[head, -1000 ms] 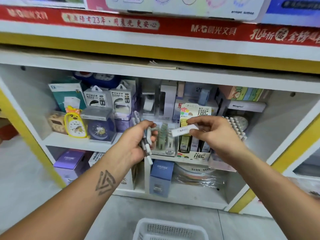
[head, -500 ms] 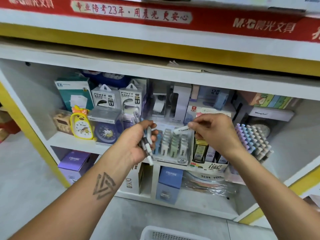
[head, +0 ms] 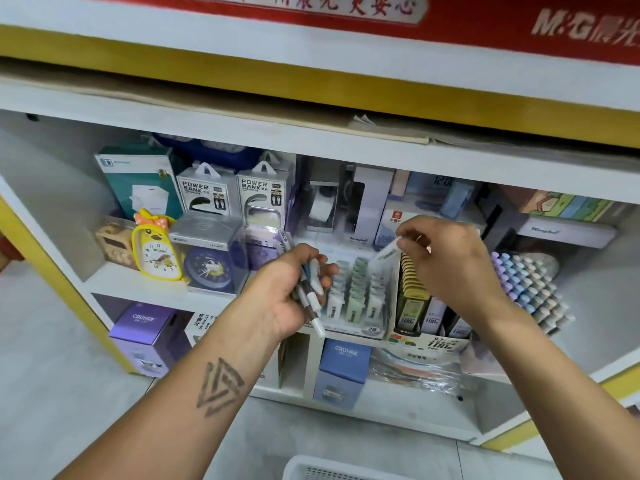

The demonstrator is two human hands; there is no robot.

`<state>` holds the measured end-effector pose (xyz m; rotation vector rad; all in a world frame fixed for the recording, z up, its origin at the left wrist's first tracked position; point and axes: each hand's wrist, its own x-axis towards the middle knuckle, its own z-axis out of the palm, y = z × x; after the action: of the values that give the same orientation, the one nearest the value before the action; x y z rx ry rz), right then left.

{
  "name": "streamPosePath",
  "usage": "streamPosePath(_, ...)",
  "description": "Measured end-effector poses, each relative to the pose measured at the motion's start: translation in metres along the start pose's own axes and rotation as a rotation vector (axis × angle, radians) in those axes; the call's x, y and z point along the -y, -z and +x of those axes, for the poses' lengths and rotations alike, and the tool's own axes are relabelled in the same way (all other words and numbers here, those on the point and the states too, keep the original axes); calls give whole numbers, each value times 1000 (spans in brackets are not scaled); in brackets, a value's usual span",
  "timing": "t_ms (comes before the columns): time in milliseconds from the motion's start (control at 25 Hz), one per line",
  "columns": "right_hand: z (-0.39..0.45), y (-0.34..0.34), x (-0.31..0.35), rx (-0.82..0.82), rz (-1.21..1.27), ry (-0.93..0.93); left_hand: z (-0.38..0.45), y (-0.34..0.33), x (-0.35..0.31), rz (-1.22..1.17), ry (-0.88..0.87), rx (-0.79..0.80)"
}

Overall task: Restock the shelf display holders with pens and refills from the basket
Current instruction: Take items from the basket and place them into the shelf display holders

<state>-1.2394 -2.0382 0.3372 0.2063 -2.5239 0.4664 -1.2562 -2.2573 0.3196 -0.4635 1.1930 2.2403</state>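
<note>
Pens, a slim white-and-grey bundle [head: 308, 289], wait gripped in my left hand [head: 287, 289] while my right hand [head: 446, 258] pinches one small white refill case [head: 386, 252] over the part-filled clear tiered holder [head: 356, 299], white mesh basket [head: 332, 469] near.

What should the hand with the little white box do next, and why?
Probably lower the white refill box into the back of the display holder. The right hand pinches it, tilted, just above the rows of similar boxes standing there. The left hand grips a bunch of pens, so it likely cannot help.
</note>
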Motion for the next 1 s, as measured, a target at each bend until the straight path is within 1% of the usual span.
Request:
streamPosePath(80,-4,2,0,-8,-63,39,-3,-3,2,-10,12,15)
streamPosePath(200,-6,-7,2,49,-98,87,-4,-5,6,5,10,31)
streamPosePath(280,-4,-16,4,95,-183,109,-3,-5,8,10,9,30)
streamPosePath(360,-2,-25,7,157,-291,99,-1,-3,8,14,4,18)
streamPosePath(440,-1,-33,8,206,-340,77,1,0,9,23,-2,5)
streamPosePath(600,3,-40,10,213,-317,73,1,1,10,38,5,-1)
streamPosePath(800,6,-40,8,265,-239,-6,0,-3,11,48,-47,-59)
streamPosePath(840,6,-40,9,292,-259,-12,0,-3,11,59,-56,-70)
streamPosePath(920,5,-41,11,365,-383,10,-2,-3,11,90,-74,-103)
streamPosePath(960,4,-42,12,380,-437,45,-3,-5,11,96,-86,-105)
streamPosePath(1000,4,-41,13,367,-433,85,-5,-6,10,92,-100,-98)
